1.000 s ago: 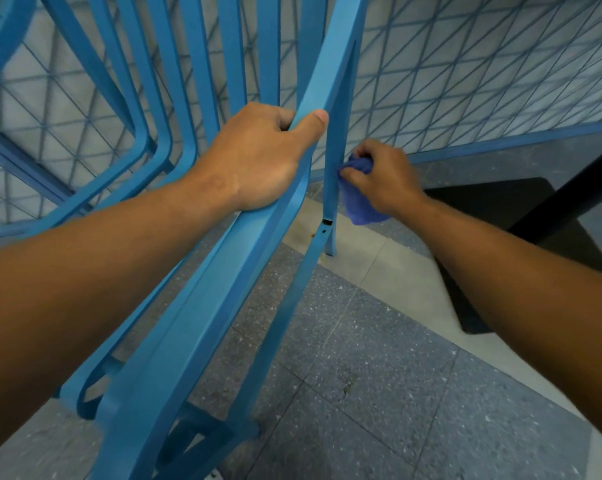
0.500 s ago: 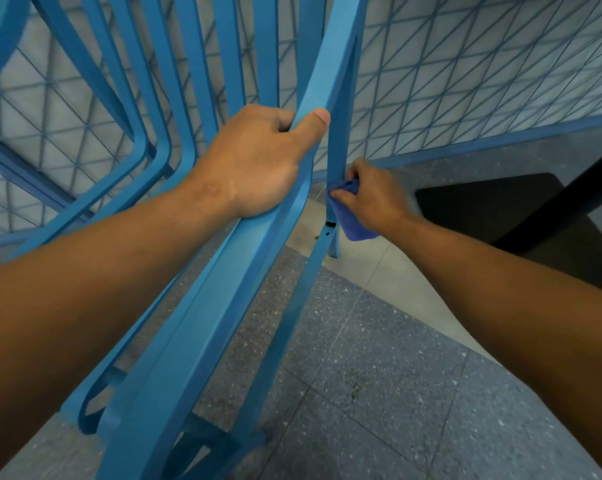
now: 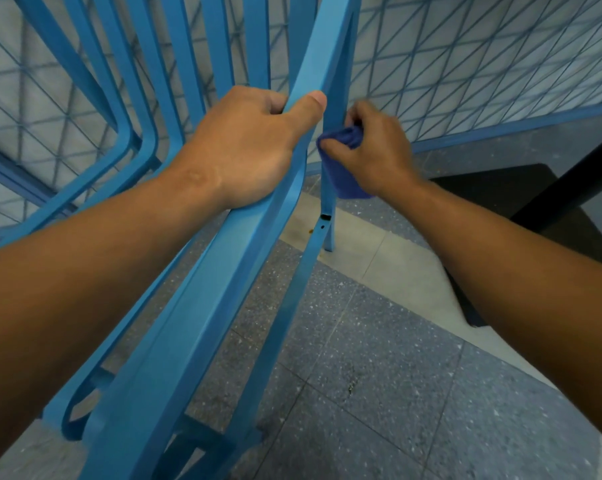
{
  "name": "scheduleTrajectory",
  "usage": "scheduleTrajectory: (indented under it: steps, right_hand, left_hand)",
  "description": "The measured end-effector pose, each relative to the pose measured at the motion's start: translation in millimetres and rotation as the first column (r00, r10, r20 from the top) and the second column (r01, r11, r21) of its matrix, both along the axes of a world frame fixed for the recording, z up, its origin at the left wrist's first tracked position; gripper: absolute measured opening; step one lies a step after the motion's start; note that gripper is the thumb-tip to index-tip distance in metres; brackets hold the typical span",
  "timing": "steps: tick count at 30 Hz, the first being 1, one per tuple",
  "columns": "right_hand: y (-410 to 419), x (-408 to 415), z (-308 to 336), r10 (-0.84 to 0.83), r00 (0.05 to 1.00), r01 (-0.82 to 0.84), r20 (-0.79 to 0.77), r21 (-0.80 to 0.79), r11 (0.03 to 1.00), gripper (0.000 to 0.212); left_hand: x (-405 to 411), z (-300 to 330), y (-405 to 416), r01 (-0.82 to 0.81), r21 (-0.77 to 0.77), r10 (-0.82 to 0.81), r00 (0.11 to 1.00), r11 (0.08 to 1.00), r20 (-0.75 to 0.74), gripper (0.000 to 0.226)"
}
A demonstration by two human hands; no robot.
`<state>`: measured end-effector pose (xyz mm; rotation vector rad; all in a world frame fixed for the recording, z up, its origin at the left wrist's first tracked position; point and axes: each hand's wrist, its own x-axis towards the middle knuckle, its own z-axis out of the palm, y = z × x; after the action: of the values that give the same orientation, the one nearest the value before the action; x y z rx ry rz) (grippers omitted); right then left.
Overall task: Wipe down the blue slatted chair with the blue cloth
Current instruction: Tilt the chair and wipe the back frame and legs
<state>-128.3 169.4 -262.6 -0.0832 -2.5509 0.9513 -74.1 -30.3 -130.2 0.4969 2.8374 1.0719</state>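
a: mid-wipe, by the look of it. left hand [image 3: 247,147] wrapped round the upper frame rail of the blue slatted chair [image 3: 202,306], fingers curled over the far edge, thumb lying along the top. steadying grip, chair apparently tipped.

b: and the cloth?

a: blue cloth [image 3: 343,161] bunched in the right hand [image 3: 375,150], pinched between thumb and curled fingers, pressed against the thin upright bar just right of the left thumb. loose end hanging below the palm.

b: step in hand?

a: wiping that bar, somewhere near its upper part. rest of the bar running down past a small dark slot toward the grey speckled floor [image 3: 396,375]. slats off to the left, untouched by the cloth at this moment.

b: next move?

a: probably a slide along the bar, keeping cloth wrapped tight. needs firm left-hand hold so the frame stays put. how much of the chair already clean: cannot tell.
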Motion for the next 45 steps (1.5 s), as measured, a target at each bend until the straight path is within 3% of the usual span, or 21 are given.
scheduleTrajectory:
  steps: [5,11,19,23,26,30,33,36,42,45]
  right_hand:
    - [-3.5,3.4,-67.3,-0.012,0.977,0.010,0.213,0.012,1.000,0.036]
    - [-2.2,2.6,-100.5,-0.032,0.921,0.021,0.389,0.033,0.999,0.033]
    - [11.7,2.2,-51.8,0.025,0.979,-0.038,0.201,0.061,0.997,0.038]
    - [9.6,9.1,-60.2,-0.019,0.948,-0.019,0.319,0.115,0.993,0.037]
    - [12.8,19.3,-79.0,-0.072,0.918,0.063,0.391,0.036,0.997,0.032]
    - [14.8,32.3,-94.6,-0.041,0.894,0.126,0.446,-0.162,0.979,0.040]
    - [3.7,43.8,-97.0,-0.024,0.891,0.172,0.454,-0.287,0.942,0.045]
    - [-19.9,53.8,-103.8,0.028,0.841,0.186,0.540,-0.338,0.923,0.042]
    - [-52.0,48.4,-147.3,0.039,0.751,0.306,0.660,-0.398,0.865,0.043]
    - [-50.3,37.4,-146.0,-0.013,0.748,0.362,0.663,-0.392,0.845,0.049]
  left_hand:
    - [1.2,-0.6,-1.0,0.002,0.018,-0.002,1.000,1.000,0.026,0.069]
    - [4.4,0.6,-1.2,0.003,0.022,-0.004,0.999,1.000,0.032,0.066]
    - [8.0,7.8,2.4,0.012,-0.055,-0.011,0.999,0.998,0.031,0.053]
    - [19.8,11.6,-0.9,0.020,-0.277,-0.022,1.000,0.961,-0.006,0.040]
    - [47.3,8.0,-18.9,0.063,-0.339,-0.071,0.997,0.939,-0.012,0.025]
    - [70.4,11.5,-33.2,0.117,-0.291,-0.093,0.991,0.950,0.094,0.035]
    - [72.3,11.3,-33.7,0.106,-0.372,-0.071,0.992,0.922,0.106,0.061]
    - [78.4,9.6,-34.9,0.097,-0.429,-0.054,0.992,0.898,0.112,0.078]
    - [82.3,6.9,-35.2,0.055,-0.344,-0.024,0.995,0.937,0.092,0.071]
    - [82.4,9.0,-35.7,0.061,-0.337,-0.022,0.993,0.940,0.118,0.071]
